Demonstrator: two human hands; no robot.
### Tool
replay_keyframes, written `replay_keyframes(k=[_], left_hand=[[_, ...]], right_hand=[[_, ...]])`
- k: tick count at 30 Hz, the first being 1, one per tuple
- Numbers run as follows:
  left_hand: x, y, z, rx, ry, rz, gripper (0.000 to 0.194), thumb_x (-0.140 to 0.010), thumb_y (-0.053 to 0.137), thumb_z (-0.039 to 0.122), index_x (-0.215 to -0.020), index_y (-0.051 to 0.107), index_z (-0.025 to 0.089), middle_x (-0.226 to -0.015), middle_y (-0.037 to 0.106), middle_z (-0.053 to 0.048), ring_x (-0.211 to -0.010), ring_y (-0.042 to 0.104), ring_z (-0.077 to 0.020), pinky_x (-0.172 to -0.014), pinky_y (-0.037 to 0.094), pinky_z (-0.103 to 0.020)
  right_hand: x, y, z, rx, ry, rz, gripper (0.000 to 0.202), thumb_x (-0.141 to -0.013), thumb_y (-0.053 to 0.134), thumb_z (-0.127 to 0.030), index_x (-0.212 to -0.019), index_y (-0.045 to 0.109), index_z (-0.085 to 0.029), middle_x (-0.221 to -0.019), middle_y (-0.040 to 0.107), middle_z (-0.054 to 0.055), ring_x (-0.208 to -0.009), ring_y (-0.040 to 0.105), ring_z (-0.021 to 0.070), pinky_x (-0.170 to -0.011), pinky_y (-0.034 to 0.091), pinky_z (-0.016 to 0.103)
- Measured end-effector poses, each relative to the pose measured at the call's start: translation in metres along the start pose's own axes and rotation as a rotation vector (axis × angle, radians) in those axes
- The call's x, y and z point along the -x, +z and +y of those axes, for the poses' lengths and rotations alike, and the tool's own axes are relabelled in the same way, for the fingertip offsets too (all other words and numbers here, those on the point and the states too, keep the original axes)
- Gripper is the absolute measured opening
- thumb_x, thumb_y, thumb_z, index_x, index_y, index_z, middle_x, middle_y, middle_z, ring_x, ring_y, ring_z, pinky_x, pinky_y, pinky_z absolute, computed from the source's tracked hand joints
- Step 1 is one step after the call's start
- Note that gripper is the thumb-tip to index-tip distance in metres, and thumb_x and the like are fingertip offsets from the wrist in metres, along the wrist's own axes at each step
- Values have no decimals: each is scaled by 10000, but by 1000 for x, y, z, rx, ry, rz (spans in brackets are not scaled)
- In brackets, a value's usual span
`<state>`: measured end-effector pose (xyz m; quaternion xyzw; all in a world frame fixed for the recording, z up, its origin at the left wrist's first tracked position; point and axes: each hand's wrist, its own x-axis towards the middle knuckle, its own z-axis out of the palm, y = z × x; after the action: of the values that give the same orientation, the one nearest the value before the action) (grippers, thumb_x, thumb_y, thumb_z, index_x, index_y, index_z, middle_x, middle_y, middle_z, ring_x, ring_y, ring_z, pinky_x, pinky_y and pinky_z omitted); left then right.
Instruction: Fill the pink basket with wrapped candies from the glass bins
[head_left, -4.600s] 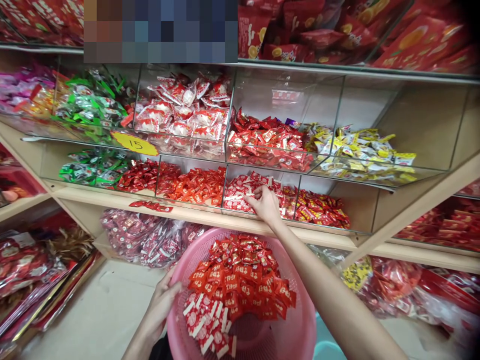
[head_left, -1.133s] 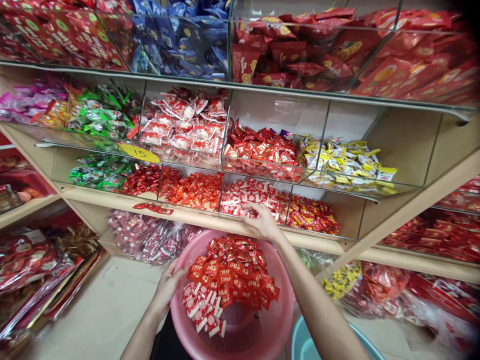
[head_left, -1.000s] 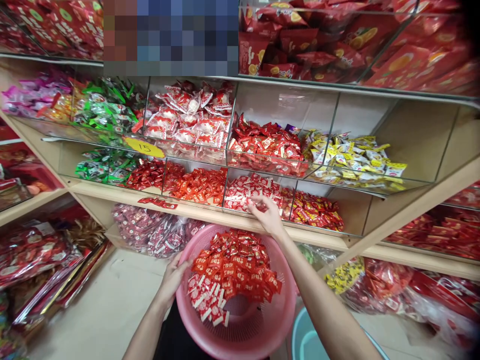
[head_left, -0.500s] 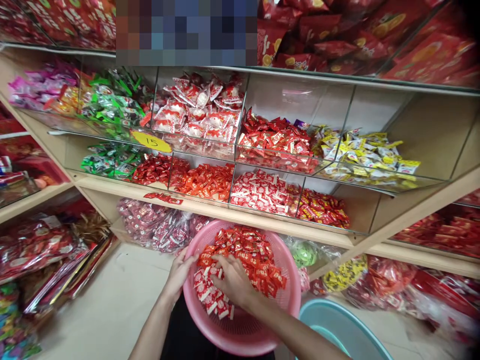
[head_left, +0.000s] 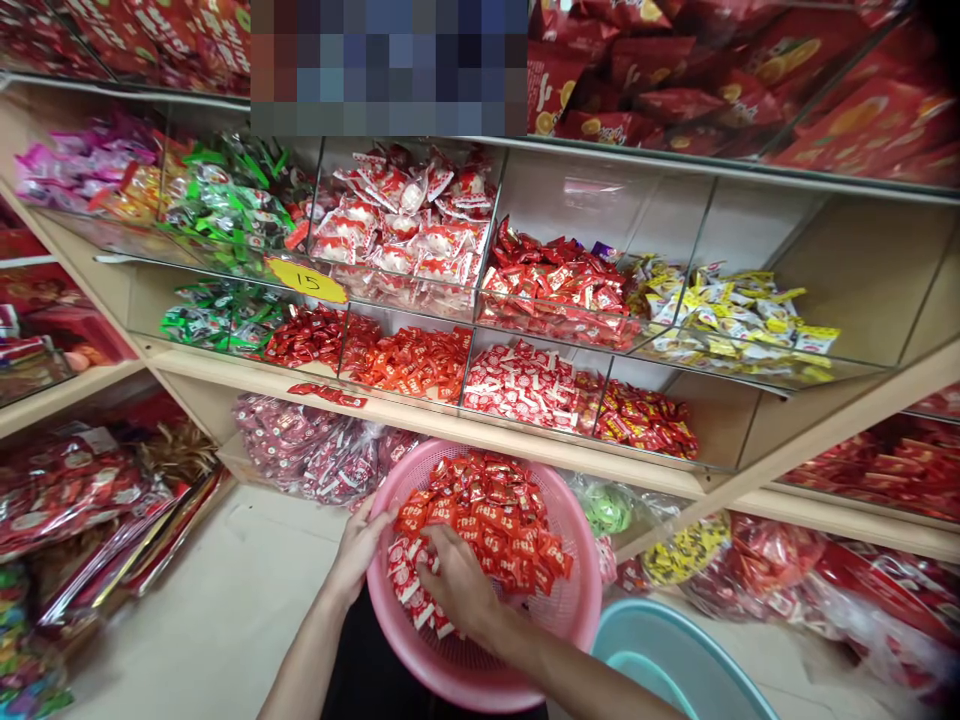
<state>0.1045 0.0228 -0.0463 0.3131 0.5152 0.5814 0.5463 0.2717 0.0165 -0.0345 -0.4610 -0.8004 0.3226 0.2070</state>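
A pink plastic basket (head_left: 581,600) with a slotted wall holds small wrapped candies. Red-and-white candies (head_left: 401,570) lie at its left, orange-red candies (head_left: 525,545) fill the middle and right, and shiny red candies (head_left: 487,475) sit toward the back. My left hand (head_left: 358,550) is closed on the basket's left rim, its thumb over the edge. Inside the basket, my right hand (head_left: 459,585) is curled low over the red-and-white candies, fingers bent toward the thumb. Whatever lies within those fingers is hidden.
Beyond the basket stands a wooden shelf (head_left: 525,445) with clear-walled compartments of candy. A yellow price tag (head_left: 307,281) marked 15 hangs there. To the right, a teal basin (head_left: 675,640) stands beside the basket. Bagged candies (head_left: 300,450) lie under the shelf.
My right hand's fingers have drawn in and curled more among the red-and-white candies. My left hand keeps its place on the basket rim. The view has shifted slightly.
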Motion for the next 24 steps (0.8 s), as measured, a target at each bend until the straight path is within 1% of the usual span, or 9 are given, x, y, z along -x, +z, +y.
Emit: replay_keyframes(k=[6, 10, 12, 13, 15, 18, 21, 22, 24], left_hand=[[1, 2, 3, -39, 8, 26, 654, -631, 709, 394, -1222, 560, 160, -1025, 698, -106, -946, 638, -284, -831, 469, -364], [1, 2, 5, -47, -26, 54, 637, -639, 708, 374, -1226, 555, 177, -1080, 684, -97, -959, 637, -271, -831, 473, -350], [1, 2, 6, -38, -46, 54, 620, -657, 700, 363, -1230, 546, 184, -1111, 672, -96, -982, 630, -264, -846, 469, -346], [1, 2, 6, -38, -57, 51, 606, -666, 695, 358, -1228, 545, 184, -1117, 669, -97, -993, 627, -261, -858, 464, -345], [0, 1, 7, -49, -71, 51, 583, -676, 690, 351, -1216, 547, 180, -1114, 669, -98, -1004, 623, -259, -878, 455, -345], [1, 1, 8, -76, -63, 68, 569, -672, 691, 348, -1198, 559, 175, -1110, 670, -95, -1015, 619, -262, -888, 449, -341], [2, 3, 11, -81, -45, 71, 570, -667, 686, 347, -1196, 563, 176, -1106, 673, -87, -1010, 621, -259, -885, 453, -332], [2, 4, 12, -82, -48, 74, 573, -663, 687, 345, -1197, 563, 176, -1099, 676, -86, -1000, 625, -259, -879, 457, -333], [3, 5, 12, -83, -62, 81, 578, -655, 691, 340, -1194, 564, 174, -1079, 684, -89, -976, 636, -263, -860, 468, -338]], right_hand=[[8, -3, -6, 161, 18, -40, 259, -828, 462, -135, -1055, 575, -188, -1035, 623, 76, -947, 595, 225, -850, 469, 359], [10, -5, -9, 269, -23, -18, 212, -815, 487, -124, -980, 604, -183, -981, 637, 74, -972, 573, 241, -885, 446, 377], [7, -15, -11, 277, -58, 18, 199, -825, 483, -135, -975, 604, -183, -967, 636, 72, -944, 575, 237, -858, 457, 375], [3, -24, -13, 269, -87, 54, 197, -834, 479, -145, -984, 601, -186, -965, 635, 69, -933, 575, 231, -847, 459, 371], [-7, -51, -15, 237, -156, 157, 202, -853, 471, -167, -1012, 592, -194, -966, 634, 62, -922, 569, 216, -842, 454, 360], [-30, -109, -15, 200, -226, 350, 212, -870, 458, -191, -1039, 585, -190, -977, 637, 63, -937, 550, 213, -853, 434, 358], [-54, -163, -1, 245, -228, 493, 238, -864, 471, -220, -1064, 587, -169, -976, 645, 77, -932, 542, 228, -829, 425, 374], [-59, -176, 6, 273, -207, 516, 256, -859, 485, -242, -1080, 590, -168, -989, 649, 82, -941, 540, 235, -829, 419, 381], [-67, -191, 23, 325, -156, 516, 279, -854, 511, -302, -1083, 610, -176, -1017, 659, 84, -955, 541, 244, -840, 405, 389]])
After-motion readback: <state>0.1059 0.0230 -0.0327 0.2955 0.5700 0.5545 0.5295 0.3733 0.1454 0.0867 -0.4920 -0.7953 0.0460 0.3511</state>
